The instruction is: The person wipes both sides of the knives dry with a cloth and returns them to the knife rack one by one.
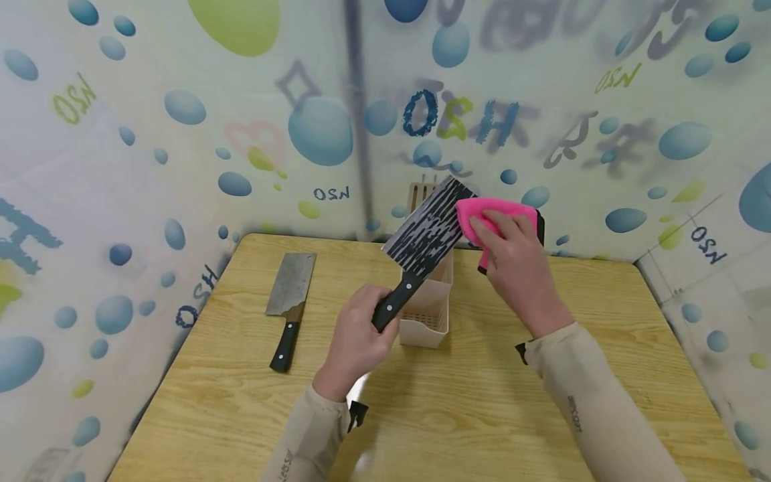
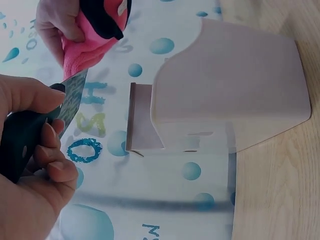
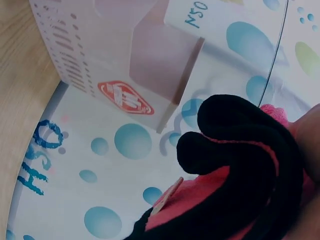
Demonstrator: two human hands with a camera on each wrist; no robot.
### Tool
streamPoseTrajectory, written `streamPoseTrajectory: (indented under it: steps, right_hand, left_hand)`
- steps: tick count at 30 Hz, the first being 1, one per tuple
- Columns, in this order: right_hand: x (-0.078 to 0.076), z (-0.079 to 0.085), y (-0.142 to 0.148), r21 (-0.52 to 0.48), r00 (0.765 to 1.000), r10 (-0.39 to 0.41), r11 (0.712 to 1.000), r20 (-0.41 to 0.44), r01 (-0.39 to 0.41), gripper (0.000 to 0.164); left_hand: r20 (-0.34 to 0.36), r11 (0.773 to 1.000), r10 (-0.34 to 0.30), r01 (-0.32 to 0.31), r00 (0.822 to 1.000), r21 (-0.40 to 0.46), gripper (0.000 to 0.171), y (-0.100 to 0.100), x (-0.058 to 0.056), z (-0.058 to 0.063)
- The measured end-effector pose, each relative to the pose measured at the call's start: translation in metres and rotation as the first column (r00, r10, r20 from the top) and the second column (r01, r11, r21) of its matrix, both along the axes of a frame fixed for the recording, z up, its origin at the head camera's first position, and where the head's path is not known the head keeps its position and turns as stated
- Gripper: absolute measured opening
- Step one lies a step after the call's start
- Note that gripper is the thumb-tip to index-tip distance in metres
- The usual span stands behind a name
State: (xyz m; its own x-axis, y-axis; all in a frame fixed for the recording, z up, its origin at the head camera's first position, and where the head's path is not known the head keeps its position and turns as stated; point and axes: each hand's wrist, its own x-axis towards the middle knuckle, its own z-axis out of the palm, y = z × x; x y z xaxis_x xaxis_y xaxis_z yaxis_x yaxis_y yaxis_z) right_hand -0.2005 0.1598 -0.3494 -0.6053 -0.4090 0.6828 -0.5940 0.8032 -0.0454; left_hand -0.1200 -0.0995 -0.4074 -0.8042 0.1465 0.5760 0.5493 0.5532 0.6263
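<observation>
My left hand [image 1: 363, 329] grips the black riveted handle of a cleaver [image 1: 429, 231], its streaked dark blade tilted up and to the right above the table. In my right hand [image 1: 519, 268] is a folded pink cloth [image 1: 502, 213] with black edging, its left side at the blade's upper right edge. The left wrist view shows the cloth [image 2: 85, 47] meeting the blade [image 2: 75, 100], while the left fingers [image 2: 52, 160] curl round the handle. Black-edged folds of cloth [image 3: 240, 165] hide most of the right hand in the right wrist view.
A pale pink slotted utensil holder [image 1: 424, 331] stands behind the raised cleaver, partly covered by it. Another cleaver [image 1: 292, 288] with a black handle lies flat on the wooden table [image 1: 229, 402] at left. A patterned wall covering [image 1: 271, 194] rises behind the table.
</observation>
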Motion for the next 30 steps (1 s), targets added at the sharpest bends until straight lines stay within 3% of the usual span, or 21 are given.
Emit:
streamPoseTrajectory:
  steps: [6,16,24,30]
  right_hand:
    - [-0.002,0.003,0.004,0.024,0.998,-0.041,0.999,0.052,0.04,0.041]
    - [0.002,-0.001,0.0,0.123,1.0,0.012,0.992,0.022,-0.014,0.046]
    - [0.014,-0.003,-0.009,0.171,0.999,0.044,0.984,0.022,-0.047,0.053]
    - [0.026,-0.005,-0.018,0.168,0.996,0.045,0.984,0.071,-0.056,0.059]
  left_hand:
    - [-0.024,1.0,0.004,-0.005,1.0,-0.029,0.018,0.004,0.0,-0.002]
    - [0.012,0.999,0.007,-0.007,1.0,-0.039,0.019,0.008,-0.001,-0.002]
    - [0.024,0.999,0.021,-0.021,0.999,-0.038,0.019,0.011,-0.003,-0.002]
    - [0.022,0.999,0.04,-0.039,0.999,-0.035,0.023,0.013,-0.003,-0.003]
